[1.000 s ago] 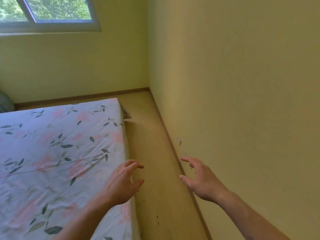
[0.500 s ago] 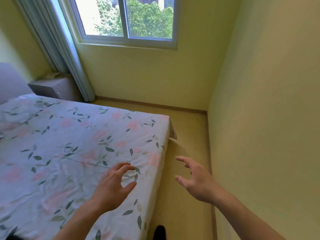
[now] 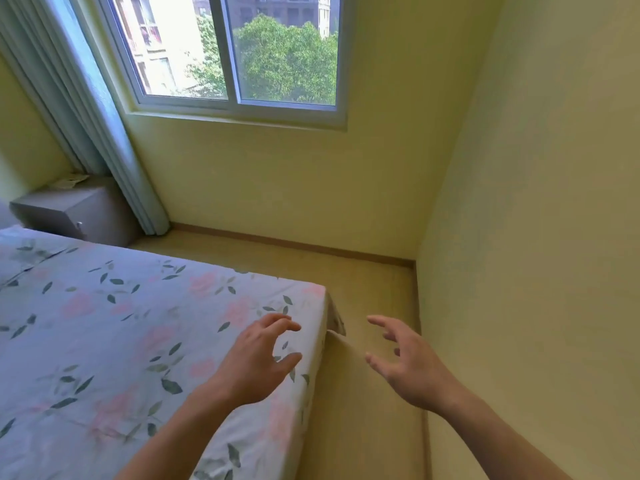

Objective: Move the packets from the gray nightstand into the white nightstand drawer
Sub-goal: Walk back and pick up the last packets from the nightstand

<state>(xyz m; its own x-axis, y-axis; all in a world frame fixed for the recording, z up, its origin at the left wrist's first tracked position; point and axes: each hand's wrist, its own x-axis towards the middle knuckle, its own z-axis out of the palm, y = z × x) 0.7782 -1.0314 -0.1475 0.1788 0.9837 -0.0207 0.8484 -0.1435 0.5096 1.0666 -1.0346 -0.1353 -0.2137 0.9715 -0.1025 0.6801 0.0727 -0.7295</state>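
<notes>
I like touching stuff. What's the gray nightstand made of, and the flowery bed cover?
The gray nightstand looks like painted or laminated board: flat, matte gray faces, square edges, a small shiny knob. The flowery bed cover looks like soft woven cloth, maybe cotton: it creases and drapes over the corner.

A bedroom in a home. A bed (image 3: 138, 341) with a floral sheet fills the lower left. Beyond its far corner stands a gray nightstand (image 3: 74, 211), a curtain (image 3: 104, 133) beside it, under a window (image 3: 235, 57) facing trees and apartment blocks.
</notes>
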